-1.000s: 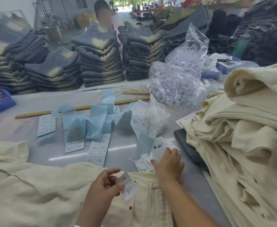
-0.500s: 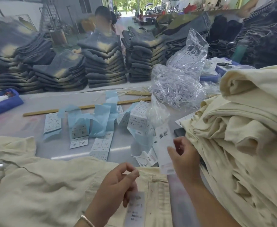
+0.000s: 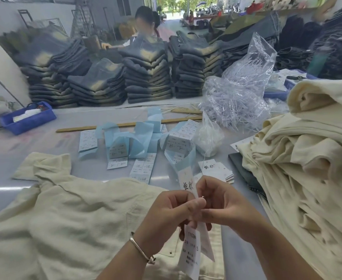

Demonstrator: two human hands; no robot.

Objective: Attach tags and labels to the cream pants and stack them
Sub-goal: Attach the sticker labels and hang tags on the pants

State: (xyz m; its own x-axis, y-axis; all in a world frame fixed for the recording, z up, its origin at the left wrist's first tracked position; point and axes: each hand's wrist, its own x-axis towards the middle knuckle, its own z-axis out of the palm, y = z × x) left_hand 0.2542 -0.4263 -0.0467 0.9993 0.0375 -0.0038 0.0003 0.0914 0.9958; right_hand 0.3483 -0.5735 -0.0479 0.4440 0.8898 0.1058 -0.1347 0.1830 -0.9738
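A pair of cream pants [image 3: 69, 215] lies spread flat on the grey table in front of me, its waistband under my hands. My left hand [image 3: 166, 217] pinches a white printed size label [image 3: 192, 251] that hangs down below it. My right hand [image 3: 224, 205] pinches a tall white hang tag [image 3: 186, 180] with black characters, held upright against the label. Both hands meet above the waistband. More hang tags [image 3: 216, 168] lie fanned on the table just beyond. A high heap of cream pants [image 3: 307, 158] fills the right side.
Sheets of printed labels on blue backing [image 3: 125, 144] are scattered mid-table, with a small bag [image 3: 208, 138] and a large clear bag of plastic fasteners [image 3: 241, 91]. A wooden ruler [image 3: 125, 124], a blue bin [image 3: 27, 118] and stacks of dark jeans [image 3: 146, 73] stand behind.
My right hand lifted a hang tag from the table pile and brought it toward me. Both hands came together, the tag now held against the size label.
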